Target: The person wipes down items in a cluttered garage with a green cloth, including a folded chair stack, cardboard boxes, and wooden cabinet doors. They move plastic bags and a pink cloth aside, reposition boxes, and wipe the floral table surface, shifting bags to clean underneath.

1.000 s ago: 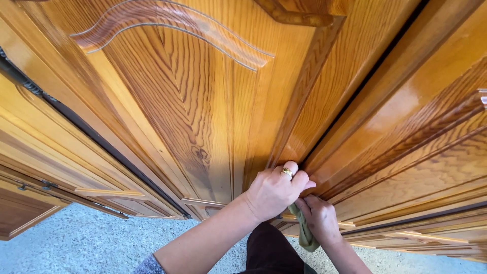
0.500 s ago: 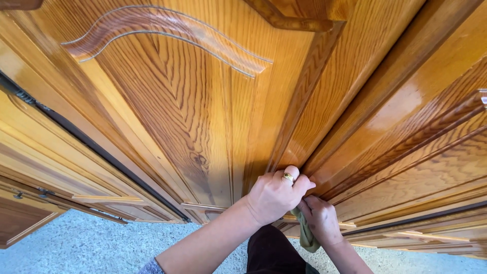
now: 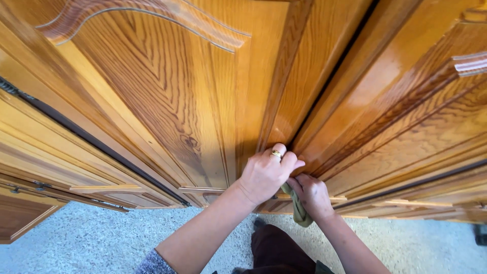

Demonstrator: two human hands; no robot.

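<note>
While one green cloth (image 3: pixel 300 212) hangs from the closed right hand (image 3: pixel 313 195) at the foot of the wardrobe, the left hand (image 3: pixel 265 175) (one gold ring (image 3: pixel 276 153)) curls shut against the middle door's (image 3: pixel 167 96) lower edge; three doors show; speckled floor (image 3: pixel 96 238) lies open below.

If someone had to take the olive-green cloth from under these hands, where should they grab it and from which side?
Probably the loose tail of the green cloth, from below. That end hangs free beneath the right hand, which bunches the upper part against the wooden cabinet door; the left hand lies over the top, blocking any grip from above.
</note>
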